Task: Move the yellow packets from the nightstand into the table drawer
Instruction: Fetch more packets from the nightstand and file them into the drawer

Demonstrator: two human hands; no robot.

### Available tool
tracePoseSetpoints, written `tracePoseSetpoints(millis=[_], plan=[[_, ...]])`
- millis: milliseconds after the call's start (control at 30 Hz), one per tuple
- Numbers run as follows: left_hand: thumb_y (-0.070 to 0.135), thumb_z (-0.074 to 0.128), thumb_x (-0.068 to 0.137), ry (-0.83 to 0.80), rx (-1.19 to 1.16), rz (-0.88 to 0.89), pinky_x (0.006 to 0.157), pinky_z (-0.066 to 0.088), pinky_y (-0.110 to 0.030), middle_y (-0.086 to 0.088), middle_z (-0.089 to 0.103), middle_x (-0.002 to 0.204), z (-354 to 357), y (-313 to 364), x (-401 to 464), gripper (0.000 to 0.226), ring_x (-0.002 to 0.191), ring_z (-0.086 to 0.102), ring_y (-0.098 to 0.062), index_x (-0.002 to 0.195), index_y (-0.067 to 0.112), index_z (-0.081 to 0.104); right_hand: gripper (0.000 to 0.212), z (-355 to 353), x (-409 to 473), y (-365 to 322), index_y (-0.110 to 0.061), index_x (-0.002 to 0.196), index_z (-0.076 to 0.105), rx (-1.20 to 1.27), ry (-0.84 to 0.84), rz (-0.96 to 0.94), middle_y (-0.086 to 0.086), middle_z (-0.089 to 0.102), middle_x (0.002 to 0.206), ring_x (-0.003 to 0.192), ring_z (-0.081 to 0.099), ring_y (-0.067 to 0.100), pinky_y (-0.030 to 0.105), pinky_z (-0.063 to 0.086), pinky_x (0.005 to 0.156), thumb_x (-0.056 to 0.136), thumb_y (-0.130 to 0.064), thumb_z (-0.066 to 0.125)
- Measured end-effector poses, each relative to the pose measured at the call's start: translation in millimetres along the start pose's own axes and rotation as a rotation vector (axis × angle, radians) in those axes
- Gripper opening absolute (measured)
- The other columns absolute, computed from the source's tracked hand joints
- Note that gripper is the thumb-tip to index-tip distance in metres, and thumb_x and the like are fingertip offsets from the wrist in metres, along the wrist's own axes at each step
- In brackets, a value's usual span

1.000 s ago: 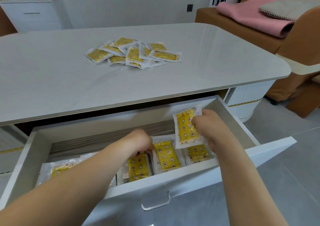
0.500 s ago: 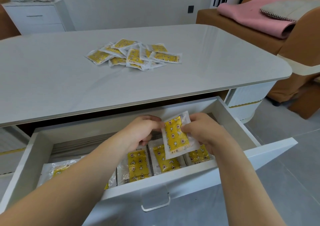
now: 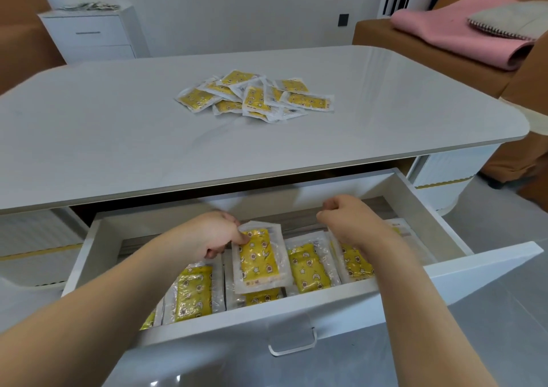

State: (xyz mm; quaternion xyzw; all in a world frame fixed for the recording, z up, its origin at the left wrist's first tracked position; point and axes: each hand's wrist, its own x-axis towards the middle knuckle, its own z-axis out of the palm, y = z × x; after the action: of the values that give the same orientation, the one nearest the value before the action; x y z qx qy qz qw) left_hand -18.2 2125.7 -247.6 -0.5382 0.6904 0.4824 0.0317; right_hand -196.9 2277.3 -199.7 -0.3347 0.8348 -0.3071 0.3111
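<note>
The white table drawer (image 3: 296,306) stands pulled out, with several yellow packets (image 3: 308,268) lined up along its front. My left hand (image 3: 210,235) pinches the top edge of one yellow packet (image 3: 259,260) that lies over the row. My right hand (image 3: 350,217) hovers over the drawer's right half, fingers curled, holding nothing. A pile of several more yellow packets (image 3: 255,96) lies on the table top (image 3: 118,137). The white nightstand (image 3: 89,32) stands at the back left with something grey on its top.
A brown sofa (image 3: 444,48) with a pink blanket (image 3: 456,30) and a grey cushion (image 3: 513,20) stands at the right. Grey floor tiles (image 3: 504,312) lie to the right of the drawer. The drawer handle (image 3: 292,339) sticks out toward me.
The packet passed from my right hand to my left and came down onto the row in the drawer. My right hand let go and lifted away to the right.
</note>
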Motion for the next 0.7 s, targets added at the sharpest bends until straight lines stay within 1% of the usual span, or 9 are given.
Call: tracePoseSetpoints(millis=[100,200,233,300,367,433,500,600,700], plan=[[0.016,0.073,0.086,0.032,0.100,-0.033,0.043,0.022,-0.020,-0.004,0.040,0.055,2.4,-6.0,-4.9,0.019,0.043,0.028,-0.016,0.100,0.005,0.066,0.031,6.4,-1.2,-3.5,-0.009,0.123,0.056,-0.065,-0.027,-0.021,0.012,0.058,0.119,0.108,0.055,0.027,0.043,0.048,0.096,0.095,-0.021,0.052],[0.019,0.074,0.085,0.053,0.173,-0.066,0.046,0.027,-0.022,-0.006,0.045,0.061,7.9,-7.0,-4.4,0.016,0.047,0.034,-0.018,0.085,0.011,0.060,0.031,12.0,-2.4,-5.2,-0.010,0.126,0.054,-0.107,-0.044,-0.032,0.009,0.057,0.122,0.105,0.052,0.023,0.040,0.047,0.094,0.097,-0.023,0.051],[0.020,0.075,0.084,0.051,0.188,-0.065,0.046,0.028,-0.022,-0.006,0.046,0.062,9.4,-7.3,-3.7,0.018,0.048,0.036,-0.019,0.085,0.010,0.061,0.031,13.6,-2.8,-5.6,-0.010,0.126,0.054,-0.117,-0.044,-0.033,0.010,0.057,0.123,0.105,0.052,0.023,0.039,0.046,0.093,0.098,-0.021,0.050],[0.023,0.077,0.082,0.048,0.280,-0.028,0.050,0.039,-0.026,-0.008,0.058,0.074,12.2,-7.9,-2.7,0.025,0.057,0.049,-0.022,0.098,0.006,0.068,0.030,16.2,-3.3,-6.4,-0.007,0.125,0.056,-0.143,-0.031,-0.038,0.012,0.058,0.125,0.110,0.055,0.027,0.038,0.046,0.092,0.098,-0.018,0.048],[0.025,0.076,0.082,0.053,0.416,0.023,0.068,0.053,-0.032,-0.009,0.069,0.098,15.3,-9.0,-2.8,0.034,0.078,0.063,-0.023,0.110,0.009,0.069,0.029,18.6,-4.4,-8.6,-0.004,0.123,0.057,-0.172,-0.016,-0.044,0.014,0.059,0.125,0.114,0.055,0.029,0.037,0.046,0.091,0.098,-0.016,0.047],[0.025,0.074,0.082,0.073,0.524,0.081,0.084,0.054,-0.033,-0.006,0.068,0.103,18.8,-9.3,-3.4,0.025,0.089,0.064,-0.021,0.104,0.015,0.068,0.030,20.4,-3.8,-9.7,-0.004,0.123,0.058,-0.195,-0.008,-0.047,0.014,0.059,0.126,0.114,0.056,0.029,0.035,0.045,0.088,0.098,-0.016,0.047],[0.026,0.073,0.081,0.093,0.593,0.116,0.082,0.053,-0.031,-0.002,0.062,0.095,20.6,-9.5,-7.0,0.018,0.082,0.059,-0.019,0.094,0.020,0.062,0.031,21.4,-2.8,-8.2,-0.006,0.126,0.056,-0.224,-0.004,-0.051,0.012,0.058,0.127,0.113,0.055,0.027,0.034,0.043,0.087,0.098,-0.017,0.046],[0.025,0.068,0.080,0.173,0.694,0.169,0.072,0.052,-0.031,-0.001,0.058,0.097,19.6,-7.1,-15.4,0.024,0.083,0.059,-0.020,0.102,0.016,0.064,0.035,21.0,-1.9,-4.2,-0.011,0.131,0.053,-0.281,0.009,-0.061,0.009,0.056,0.129,0.107,0.051,0.022,0.030,0.039,0.083,0.098,-0.018,0.046],[0.021,0.058,0.085,0.298,0.696,0.347,0.066,0.048,-0.031,-0.002,0.053,0.094,18.8,9.2,-33.8,0.014,0.082,0.059,-0.022,0.097,0.015,0.061,0.032,19.8,-3.1,-3.8,-0.011,0.128,0.054,-0.328,0.053,-0.059,0.009,0.058,0.125,0.100,0.051,0.021,0.029,0.039,0.081,0.098,-0.016,0.045]])
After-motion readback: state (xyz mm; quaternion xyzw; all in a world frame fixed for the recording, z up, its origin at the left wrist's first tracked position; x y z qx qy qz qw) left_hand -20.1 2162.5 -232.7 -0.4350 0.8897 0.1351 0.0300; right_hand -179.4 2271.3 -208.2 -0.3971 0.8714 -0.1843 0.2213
